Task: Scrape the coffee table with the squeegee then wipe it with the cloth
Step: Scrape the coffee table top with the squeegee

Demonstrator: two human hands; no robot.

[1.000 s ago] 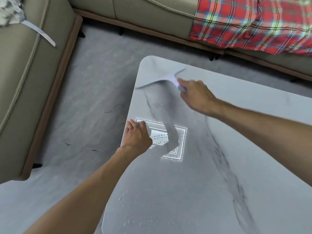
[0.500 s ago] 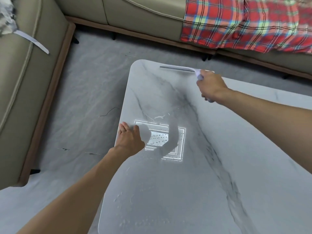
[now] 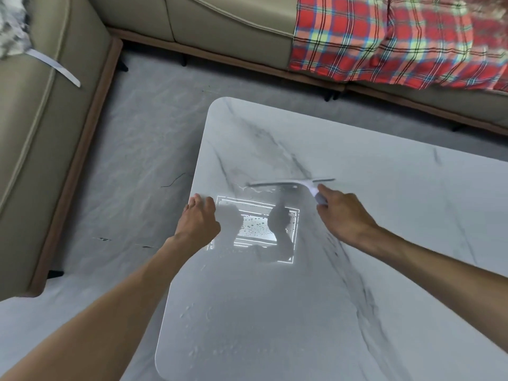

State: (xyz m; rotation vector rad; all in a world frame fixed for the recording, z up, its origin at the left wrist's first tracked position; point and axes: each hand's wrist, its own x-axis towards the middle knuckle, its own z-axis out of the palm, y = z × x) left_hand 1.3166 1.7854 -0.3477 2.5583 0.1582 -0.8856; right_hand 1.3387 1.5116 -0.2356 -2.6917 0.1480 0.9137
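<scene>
Sofa [image 3: 41,133] left, plaid blanket [image 3: 398,39] far; right hand [image 3: 343,215] fingers grip squeegee [image 3: 291,183] on wet marble tabletop [image 3: 384,215]; left hand [image 3: 199,218] curls over its left edge.

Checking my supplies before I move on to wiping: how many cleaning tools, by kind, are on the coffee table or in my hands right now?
Squeegees: 1, the white squeegee held in the right hand, blade on the coffee table.
Cloths: 0 on the table or in the left hand.
Total: 1
</scene>
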